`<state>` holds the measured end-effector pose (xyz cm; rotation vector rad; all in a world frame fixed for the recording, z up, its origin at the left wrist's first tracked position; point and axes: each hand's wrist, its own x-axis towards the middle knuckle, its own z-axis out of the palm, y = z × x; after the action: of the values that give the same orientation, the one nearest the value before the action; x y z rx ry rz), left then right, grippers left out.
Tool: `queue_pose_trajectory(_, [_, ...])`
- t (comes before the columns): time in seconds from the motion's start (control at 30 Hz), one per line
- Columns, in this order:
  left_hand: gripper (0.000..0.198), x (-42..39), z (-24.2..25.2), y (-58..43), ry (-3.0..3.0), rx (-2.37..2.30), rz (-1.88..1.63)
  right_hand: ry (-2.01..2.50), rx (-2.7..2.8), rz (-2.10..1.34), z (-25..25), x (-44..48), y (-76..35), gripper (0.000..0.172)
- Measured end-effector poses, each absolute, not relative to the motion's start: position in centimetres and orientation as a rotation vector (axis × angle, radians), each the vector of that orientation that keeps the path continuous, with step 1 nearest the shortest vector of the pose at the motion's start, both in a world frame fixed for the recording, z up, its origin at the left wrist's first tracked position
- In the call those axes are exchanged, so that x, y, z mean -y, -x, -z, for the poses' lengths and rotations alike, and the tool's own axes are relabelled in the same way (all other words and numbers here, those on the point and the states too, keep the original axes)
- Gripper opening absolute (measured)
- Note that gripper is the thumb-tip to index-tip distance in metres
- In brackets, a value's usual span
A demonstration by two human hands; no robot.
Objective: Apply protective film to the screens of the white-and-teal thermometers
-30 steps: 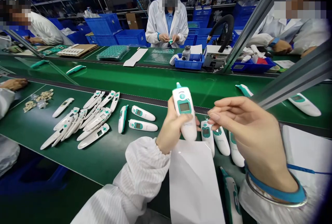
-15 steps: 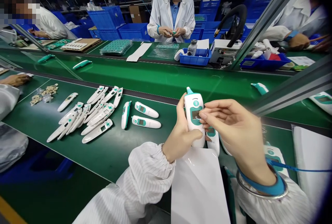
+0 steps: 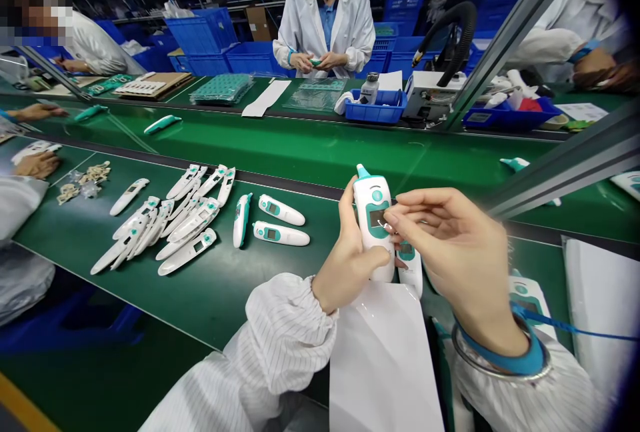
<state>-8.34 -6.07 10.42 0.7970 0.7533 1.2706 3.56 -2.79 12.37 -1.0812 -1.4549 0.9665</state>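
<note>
My left hand [image 3: 350,252] holds a white and teal ear thermometer [image 3: 373,219] upright, its tip pointing away from me. The fingertips of my right hand [image 3: 455,245] touch the thermometer's display; I cannot tell whether they pinch anything there. Just behind my hands lies another thermometer [image 3: 411,271], partly hidden. A white paper sheet [image 3: 383,359] lies under my left wrist. Two finished thermometers [image 3: 280,233] and a third with a teal side [image 3: 243,221] lie left of my hands, beside a heap of white casing halves [image 3: 175,232].
My hands are over a green conveyor belt [image 3: 280,292]. A metal frame rail [image 3: 560,165] runs at the right. A co-worker's hand [image 3: 37,165] rests at the far left. Across a second belt [image 3: 300,142], a white-coated person [image 3: 325,19] works beside a blue crate [image 3: 373,107].
My right hand has moved onto the thermometer's display, and the thermometer has shifted right with my left hand. The view has tilted slightly. The co-worker's left-side hand now holds a white part.
</note>
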Motion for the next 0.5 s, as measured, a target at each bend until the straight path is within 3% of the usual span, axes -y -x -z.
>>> queue_pose_trajectory(0.5, [0.097, 6.19, -10.59, 8.23, -0.821, -0.736, -1.296, 1.107, 1.506, -0.877, -12.44, 3.14, -3.76, 0.015])
